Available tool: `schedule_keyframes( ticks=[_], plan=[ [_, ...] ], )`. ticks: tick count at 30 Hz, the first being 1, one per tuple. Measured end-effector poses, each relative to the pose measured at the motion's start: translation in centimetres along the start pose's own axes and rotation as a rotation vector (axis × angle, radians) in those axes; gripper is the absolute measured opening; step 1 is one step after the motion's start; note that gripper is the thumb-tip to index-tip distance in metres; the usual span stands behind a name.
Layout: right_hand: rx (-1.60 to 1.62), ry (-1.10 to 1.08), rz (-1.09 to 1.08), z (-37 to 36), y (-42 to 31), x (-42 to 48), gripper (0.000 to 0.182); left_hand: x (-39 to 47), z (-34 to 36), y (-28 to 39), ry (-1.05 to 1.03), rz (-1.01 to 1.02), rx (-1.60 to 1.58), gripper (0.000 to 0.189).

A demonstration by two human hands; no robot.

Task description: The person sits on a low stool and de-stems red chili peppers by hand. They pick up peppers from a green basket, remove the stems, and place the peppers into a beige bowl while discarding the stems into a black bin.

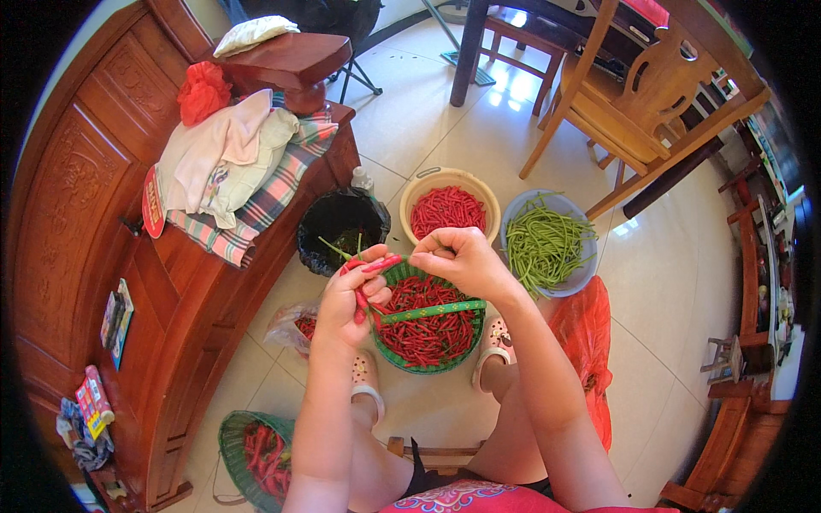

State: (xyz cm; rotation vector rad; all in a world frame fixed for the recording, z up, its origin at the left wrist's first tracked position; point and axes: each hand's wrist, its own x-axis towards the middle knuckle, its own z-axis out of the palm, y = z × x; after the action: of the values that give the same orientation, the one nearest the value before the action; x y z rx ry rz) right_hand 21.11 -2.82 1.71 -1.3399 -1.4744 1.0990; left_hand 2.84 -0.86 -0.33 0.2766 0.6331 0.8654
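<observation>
Several red chili peppers [361, 298] with green stems are held in my left hand [349, 298], above the left edge of a green basket. My right hand [455, 256] pinches at the green stem end of one red chili [383, 263] that my left fingers hold out. Below both hands, the green woven basket [426, 369] with a patterned green handle [433, 311] is full of red chilies. Beyond it stands a cream basin [492, 204] of red chilies. A black-lined bin [308, 224] with green bits inside is left of it.
A blue-grey basin [590, 272] of long green beans [545, 243] stands at the right, by a red plastic bag [587, 346]. Another green basket [234, 449] of chilies is lower left. A clear bag [282, 327] lies near my left foot. Carved wooden bench [211, 308] left; wooden chair [603, 122] upper right.
</observation>
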Motion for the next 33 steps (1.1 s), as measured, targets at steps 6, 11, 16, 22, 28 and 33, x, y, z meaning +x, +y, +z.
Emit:
schedule_keyframes(
  ticks=[6,11,16,22,28,33],
  plan=[
    [-0.086,-0.087,0.032,-0.6,-0.4,-0.2,0.012,-0.5,0.4,0.8,-0.021,-0.084,0.138,0.02],
    [0.218,0.053,0.028,0.2,-0.6,-0.2,0.014,-0.7,0.6,0.4,-0.076,-0.04,0.304,0.021],
    [0.509,0.043,0.096,1.5,-0.4,-0.2,0.017,-0.6,0.8,0.0,-0.113,-0.026,0.294,0.02],
    [0.817,-0.104,0.3,1.5,-0.1,-0.3,0.02,-1.0,1.1,-0.5,-0.16,0.015,0.401,0.017],
    [1.076,-0.277,0.54,0.7,0.0,-0.3,0.019,-1.2,1.1,-0.8,-0.197,0.0,0.408,0.016],
    [1.3,-0.095,0.43,1.2,-0.8,-0.3,0.011,-1.2,1.7,-0.8,-0.167,0.04,0.396,0.016]
  ],
)
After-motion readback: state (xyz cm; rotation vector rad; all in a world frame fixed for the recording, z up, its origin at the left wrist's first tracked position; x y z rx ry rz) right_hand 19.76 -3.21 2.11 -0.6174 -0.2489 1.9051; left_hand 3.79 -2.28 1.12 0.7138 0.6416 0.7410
